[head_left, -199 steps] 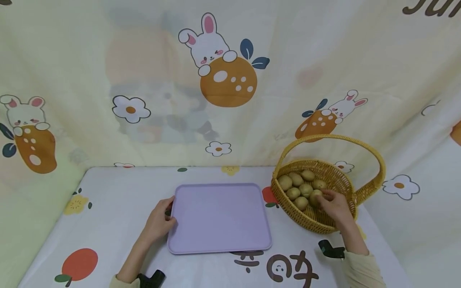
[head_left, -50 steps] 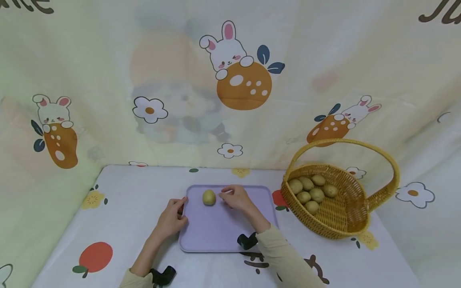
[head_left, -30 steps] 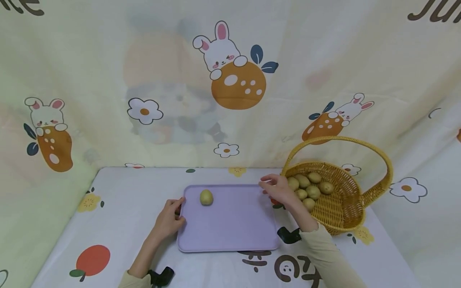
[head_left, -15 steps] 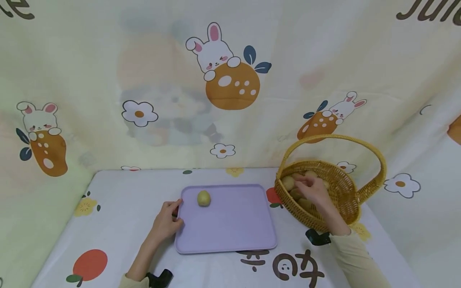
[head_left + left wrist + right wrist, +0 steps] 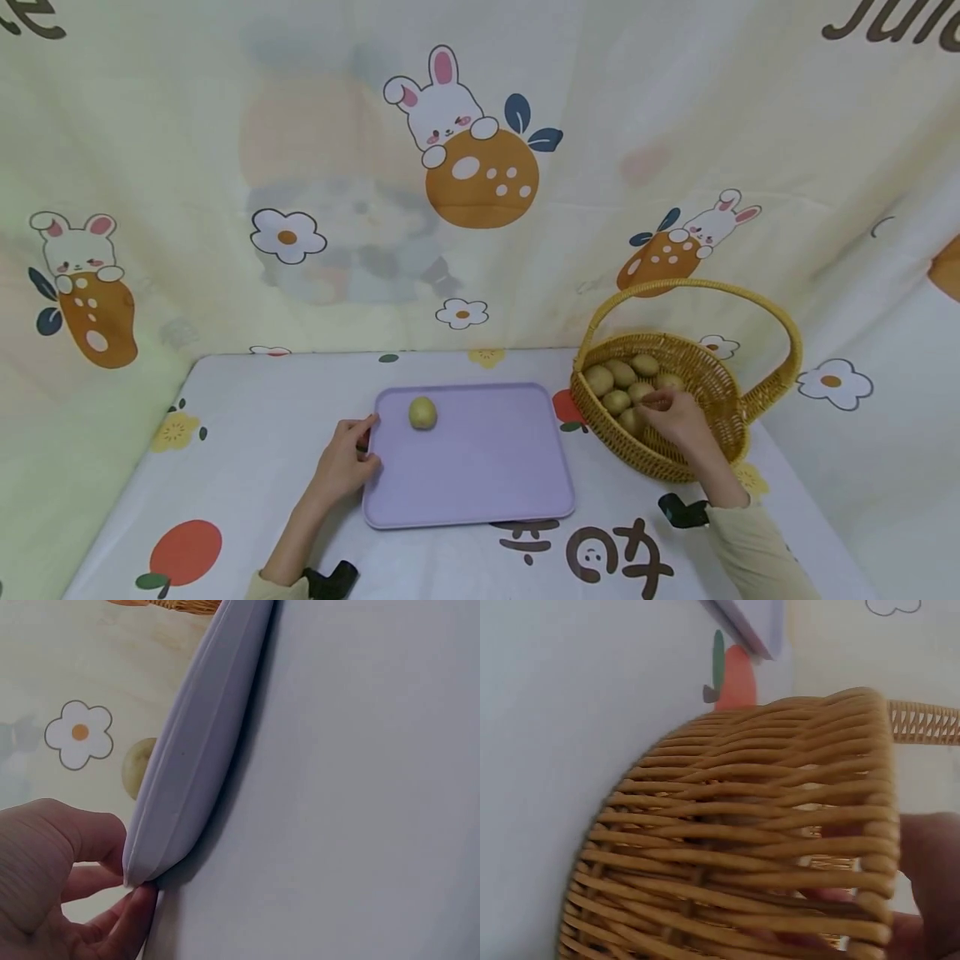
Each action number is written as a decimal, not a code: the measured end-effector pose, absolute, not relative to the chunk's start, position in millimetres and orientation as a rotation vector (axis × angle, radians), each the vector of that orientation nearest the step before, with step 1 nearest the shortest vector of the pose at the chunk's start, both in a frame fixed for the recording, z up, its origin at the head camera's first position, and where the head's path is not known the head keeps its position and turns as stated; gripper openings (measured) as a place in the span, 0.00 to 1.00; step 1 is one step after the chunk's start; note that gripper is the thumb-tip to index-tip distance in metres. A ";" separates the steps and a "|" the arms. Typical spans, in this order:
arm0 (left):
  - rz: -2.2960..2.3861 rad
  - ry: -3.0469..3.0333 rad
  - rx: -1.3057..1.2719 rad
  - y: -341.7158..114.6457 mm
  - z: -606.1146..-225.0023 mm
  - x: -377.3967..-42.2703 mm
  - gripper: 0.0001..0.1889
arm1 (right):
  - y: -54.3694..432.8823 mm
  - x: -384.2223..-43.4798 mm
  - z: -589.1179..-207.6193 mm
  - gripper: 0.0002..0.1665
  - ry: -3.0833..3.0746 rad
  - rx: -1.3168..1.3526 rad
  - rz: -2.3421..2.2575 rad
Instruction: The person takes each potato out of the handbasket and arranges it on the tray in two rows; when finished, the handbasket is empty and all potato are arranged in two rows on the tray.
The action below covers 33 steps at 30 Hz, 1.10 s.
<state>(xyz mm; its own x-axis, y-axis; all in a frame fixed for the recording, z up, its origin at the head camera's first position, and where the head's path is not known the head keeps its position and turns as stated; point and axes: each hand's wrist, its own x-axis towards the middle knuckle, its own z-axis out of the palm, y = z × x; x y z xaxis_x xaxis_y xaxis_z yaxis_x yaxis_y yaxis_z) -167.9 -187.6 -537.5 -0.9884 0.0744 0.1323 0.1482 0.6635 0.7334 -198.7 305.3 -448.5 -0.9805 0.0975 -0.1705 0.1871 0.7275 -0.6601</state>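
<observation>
My left hand [image 5: 341,467] pinches the left rim of a lilac tray [image 5: 472,467]; in the left wrist view, thumb and fingers meet around the tray's edge [image 5: 180,765]. Near the tray's far left corner sits one yellow-green, egg-shaped fruit [image 5: 422,413]. On the right stands a wicker basket [image 5: 637,458] with several similar fruits [image 5: 600,381] gathered on its left side. My right hand [image 5: 678,419] reaches inside, fingertips bent over the fruits nearest the middle. The basket's weave [image 5: 727,825] mostly hides those fingers in the right wrist view, so I cannot tell whether they grip a fruit.
A tall handle [image 5: 780,333] arches over the basket, with my right forearm coming in beside its near end. The white printed tablecloth [image 5: 255,433] covers the table, and a printed curtain [image 5: 337,150] hangs directly behind it.
The tray was bare at first; a fruit then lay on it beside my right hand. That hand has since moved right, back into the basket. My left hand has kept hold of the tray.
</observation>
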 end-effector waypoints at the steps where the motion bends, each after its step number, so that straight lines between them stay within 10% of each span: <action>1: -1.241 -2.779 -0.185 -187.9 -537.5 -167.9 0.34 | 306.2 -199.3 -450.4 0.27 2.776 0.228 -1.091; 33: -1.247 -2.768 -0.215 -188.8 -536.7 -167.9 0.34 | 301.1 -202.3 -445.2 0.32 2.579 0.199 -1.352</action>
